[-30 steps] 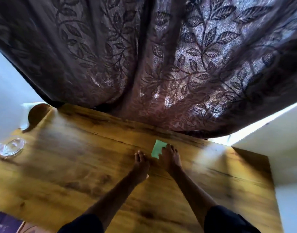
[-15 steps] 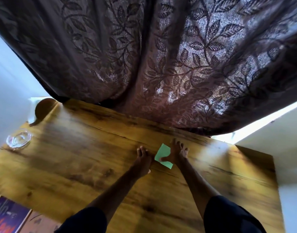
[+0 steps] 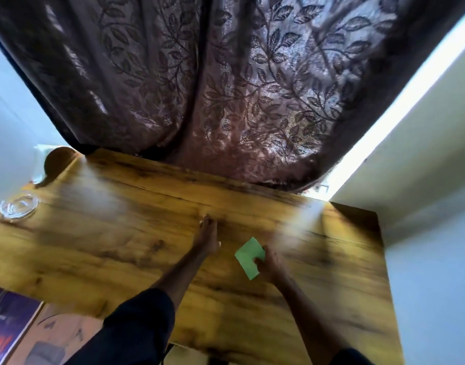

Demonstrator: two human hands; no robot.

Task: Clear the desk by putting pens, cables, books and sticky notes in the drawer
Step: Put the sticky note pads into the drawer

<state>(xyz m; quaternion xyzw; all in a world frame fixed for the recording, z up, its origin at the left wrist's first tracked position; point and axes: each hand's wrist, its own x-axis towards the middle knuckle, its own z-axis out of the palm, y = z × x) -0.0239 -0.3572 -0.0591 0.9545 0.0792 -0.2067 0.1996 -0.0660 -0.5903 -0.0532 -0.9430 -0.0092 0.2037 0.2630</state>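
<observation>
1. Nearest: right hand (image 3: 272, 264), fingers curled, pinching a green sticky note (image 3: 248, 258) by its right edge; note sticking out to the hand's left, toward the other hand.
2. Slightly beyond and to the left: left hand (image 3: 207, 238), fingers straight, flat on the wooden desk (image 3: 120, 246), holding nothing.
3. Far off to the left hand's left: glass dish (image 3: 18, 206) on the desk.
4. Beyond both hands: leaf-patterned curtain (image 3: 226, 88) hanging down to the desk's back edge.

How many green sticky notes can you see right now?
1. The green sticky note is held by the right hand over the desk, right of the flat left hand. Others may be out of view.
</observation>
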